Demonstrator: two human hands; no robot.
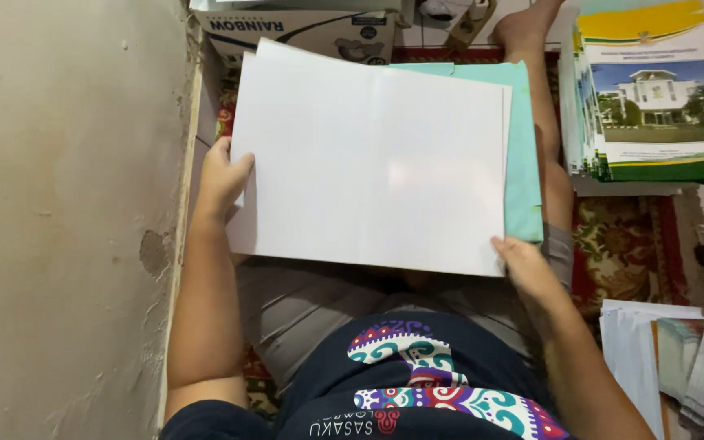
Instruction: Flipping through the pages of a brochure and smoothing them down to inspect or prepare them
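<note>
Two hands, left hand and right hand, have fingers clamped on white sheets over a teal folder.

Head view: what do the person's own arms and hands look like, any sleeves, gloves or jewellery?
Both forearms are bare to above the elbow. The left hand and right hand wear no gloves, rings or watch that show. Dark short sleeves begin near the shoulders.

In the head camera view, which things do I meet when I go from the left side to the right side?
Beige wall → left hand → white sheets → right hand → patterned rug → stack of printed booklets.
</note>
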